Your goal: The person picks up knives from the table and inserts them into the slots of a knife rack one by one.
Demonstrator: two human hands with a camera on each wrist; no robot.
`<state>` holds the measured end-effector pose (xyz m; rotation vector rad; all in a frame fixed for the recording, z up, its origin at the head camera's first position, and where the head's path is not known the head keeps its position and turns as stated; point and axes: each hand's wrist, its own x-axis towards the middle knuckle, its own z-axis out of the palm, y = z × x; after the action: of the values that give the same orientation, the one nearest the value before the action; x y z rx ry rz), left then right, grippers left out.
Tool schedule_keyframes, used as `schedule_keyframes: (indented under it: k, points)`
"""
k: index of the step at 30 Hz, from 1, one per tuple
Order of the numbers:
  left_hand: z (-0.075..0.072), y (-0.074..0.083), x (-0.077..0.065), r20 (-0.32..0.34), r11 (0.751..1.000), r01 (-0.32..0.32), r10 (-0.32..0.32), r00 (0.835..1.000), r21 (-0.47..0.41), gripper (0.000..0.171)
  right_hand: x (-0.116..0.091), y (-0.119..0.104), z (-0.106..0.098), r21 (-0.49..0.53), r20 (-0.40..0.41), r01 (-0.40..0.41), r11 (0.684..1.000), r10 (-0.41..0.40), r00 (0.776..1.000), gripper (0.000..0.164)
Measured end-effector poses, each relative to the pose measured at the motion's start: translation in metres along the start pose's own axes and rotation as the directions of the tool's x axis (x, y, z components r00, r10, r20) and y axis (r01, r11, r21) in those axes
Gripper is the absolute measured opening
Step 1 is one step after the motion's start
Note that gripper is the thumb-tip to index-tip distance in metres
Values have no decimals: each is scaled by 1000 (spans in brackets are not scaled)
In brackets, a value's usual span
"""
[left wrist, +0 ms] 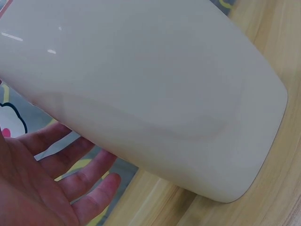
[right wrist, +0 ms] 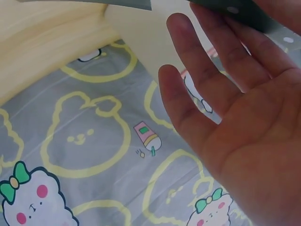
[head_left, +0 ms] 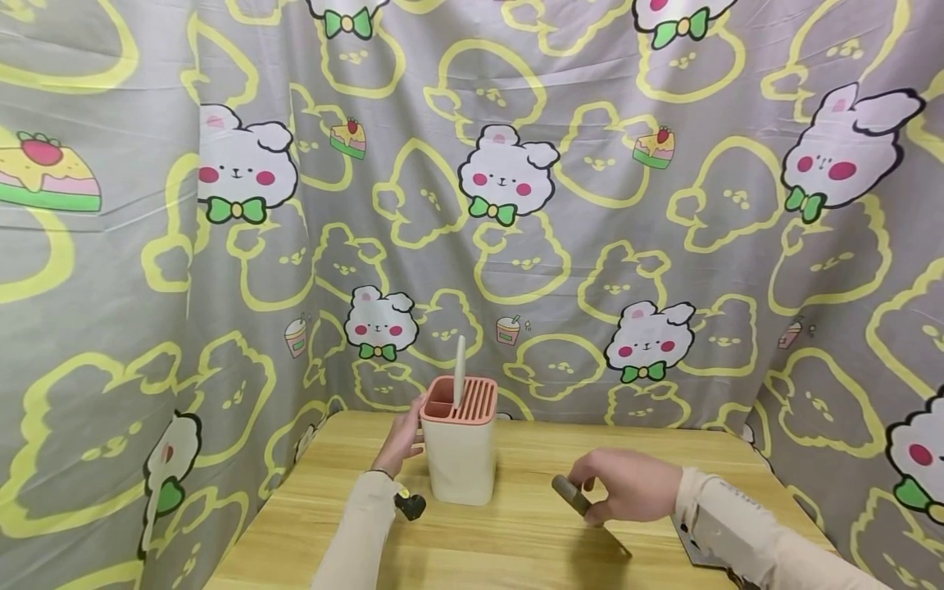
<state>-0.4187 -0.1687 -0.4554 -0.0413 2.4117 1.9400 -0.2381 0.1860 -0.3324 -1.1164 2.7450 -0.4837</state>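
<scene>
A cream knife holder [head_left: 460, 463] with a slotted pink top stands upright on the table, and a white handle [head_left: 460, 373] sticks up out of it. My left hand [head_left: 401, 438] is at the holder's left side. In the left wrist view, the fingers of that hand [left wrist: 66, 174] lie loosely extended along the cream wall. To the right of the holder, my right hand [head_left: 627, 483] pinches a knife by its dark green handle [head_left: 571, 494] above the table. In the right wrist view, the handle [right wrist: 235, 12] shows pale spots, and the ring and little fingers are apart from it.
The wooden table [head_left: 509, 557] is backed by a grey patterned curtain [head_left: 575, 246] close behind and on both sides. A flat grey piece [head_left: 693, 547] lies partly under my right forearm. A small black device [head_left: 410, 505] sits at my left cuff.
</scene>
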Motion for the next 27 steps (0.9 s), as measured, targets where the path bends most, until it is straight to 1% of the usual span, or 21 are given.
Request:
schedule_keyframes:
  k: [2, 5, 6, 9, 12, 16, 19, 24, 27]
  points:
    - [0, 0, 0, 1, 1000, 3, -3, 1000, -4, 87, -1, 0, -4, 53, -3, -3, 999, 4, 1000, 16]
    - [0, 0, 1, 1, 1000, 1, -1, 1000, -4, 86, -1, 2, -9, 142, -19, 30, 989, -27, 999, 10]
    - [0, 0, 1, 0, 1000, 2, -2, 1000, -6, 87, -1, 3, -10, 181, -30, 54, 982, -49, 998, 8]
    - [0, 0, 1, -3, 1000, 3, -3, 1000, -9, 88, -1, 6, -13, 273, -81, 92, 958, -72, 994, 6]
    - [0, 0, 1, -4, 1000, 6, -6, 1000, -13, 89, -1, 8, -16, 335, -134, 100, 937, -57, 989, 10]
    - [0, 1, 0, -4, 1000, 11, -11, 1000, -7, 92, -1, 9, -17, 390, -173, 53, 919, 16, 985, 13]
    - [1, 1, 0, -1, 1000, 18, -18, 1000, -7, 93, 0, 9, -19, 405, -201, 16, 914, 71, 977, 15]
    - [0, 0, 1, 11, 1000, 12, -12, 1000, 1, 93, 3, 7, -24, 350, -276, -17, 936, 121, 954, 19]
    - [0, 1, 1, 12, 1000, 14, -14, 1000, 2, 93, 5, 8, -26, 338, -301, -29, 941, 137, 944, 19]
